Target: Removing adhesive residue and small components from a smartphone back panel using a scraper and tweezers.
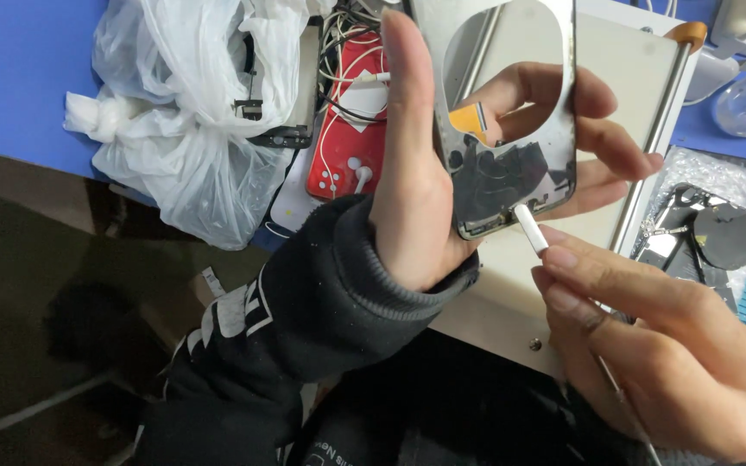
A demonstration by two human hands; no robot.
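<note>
My left hand (416,173) holds up a shiny metal phone back frame (511,185) with a large rounded cut-out, through which my fingers show. An orange flex strip and dark patches sit on its inner face. My right hand (649,336) pinches a thin white stick tool (530,229), whose tip touches the frame's lower edge. A thin metal rod also runs under my right hand.
A beige flat machine plate (623,112) with a metal rail lies beneath the hands. A white plastic bag (192,112) sits at left on the blue table, beside a red phone (351,129) with white earphones. Dark parts on bubble wrap (718,224) lie at right.
</note>
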